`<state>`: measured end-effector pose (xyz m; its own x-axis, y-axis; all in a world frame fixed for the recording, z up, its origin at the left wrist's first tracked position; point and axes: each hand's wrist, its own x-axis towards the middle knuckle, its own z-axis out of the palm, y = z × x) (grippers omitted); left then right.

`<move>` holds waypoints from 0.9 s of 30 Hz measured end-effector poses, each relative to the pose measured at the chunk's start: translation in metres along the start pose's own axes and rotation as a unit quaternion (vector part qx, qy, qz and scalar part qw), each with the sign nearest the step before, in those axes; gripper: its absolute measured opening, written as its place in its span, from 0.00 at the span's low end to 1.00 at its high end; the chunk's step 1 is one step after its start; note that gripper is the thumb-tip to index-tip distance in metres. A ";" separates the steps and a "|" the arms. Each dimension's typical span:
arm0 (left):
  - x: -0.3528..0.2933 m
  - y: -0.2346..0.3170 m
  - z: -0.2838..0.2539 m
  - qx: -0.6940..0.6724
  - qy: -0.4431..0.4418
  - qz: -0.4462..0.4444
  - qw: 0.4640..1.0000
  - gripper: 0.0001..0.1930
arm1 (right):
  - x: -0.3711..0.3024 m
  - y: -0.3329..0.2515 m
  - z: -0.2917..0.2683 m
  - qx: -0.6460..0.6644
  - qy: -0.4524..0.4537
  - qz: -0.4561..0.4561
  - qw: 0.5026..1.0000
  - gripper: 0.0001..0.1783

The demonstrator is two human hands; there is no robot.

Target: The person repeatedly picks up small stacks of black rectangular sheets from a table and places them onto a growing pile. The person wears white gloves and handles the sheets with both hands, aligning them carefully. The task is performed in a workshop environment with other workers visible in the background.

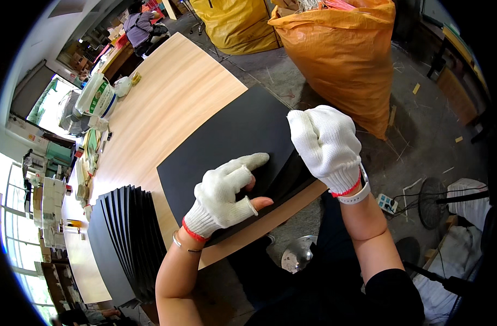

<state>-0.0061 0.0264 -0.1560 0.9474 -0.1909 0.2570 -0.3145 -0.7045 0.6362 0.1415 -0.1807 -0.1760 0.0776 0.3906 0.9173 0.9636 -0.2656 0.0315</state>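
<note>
A stack of large black sheets (221, 130) lies at the table's near right edge. My left hand (224, 190), in a white knit glove with a red cuff, rests on the stack. Its index finger points across the top sheet, the thumb stands apart with its tip bare, and the other fingers are partly curled. At the stack's right edge, my gloved right hand (325, 144) is closed on a black sheet's edge, and the sheet bends up toward it. The fingertips are hidden behind the fist. A fanned pile of black sheets (131, 239) sits to the left.
Past the wooden table (178, 70) stand an orange sack (341, 60) and a yellow sack (237, 24). A white bucket (96, 95) and small items line the table's left side. On the floor at right are a power strip (387, 204) and cables. A person (142, 30) sits far off.
</note>
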 end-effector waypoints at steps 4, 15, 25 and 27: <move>0.000 -0.004 -0.001 -0.010 0.012 0.010 1.000 0.20 | -0.004 0.000 0.001 0.028 -0.001 0.015 1.000 0.21; -0.003 0.001 0.000 0.101 0.011 0.043 0.994 0.24 | 0.002 -0.002 0.002 0.062 -0.011 0.016 0.998 0.12; -0.004 0.000 -0.001 0.059 0.010 -0.004 0.998 0.28 | -0.004 0.001 0.003 -0.017 0.010 -0.029 0.999 0.16; -0.004 0.003 0.000 0.060 0.024 0.021 0.998 0.28 | 0.004 0.002 -0.005 0.036 -0.031 -0.027 0.998 0.17</move>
<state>-0.0109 0.0254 -0.1553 0.9286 -0.1906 0.3185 -0.3418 -0.7737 0.5335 0.1422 -0.1837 -0.1702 0.0385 0.4576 0.8883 0.9827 -0.1787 0.0494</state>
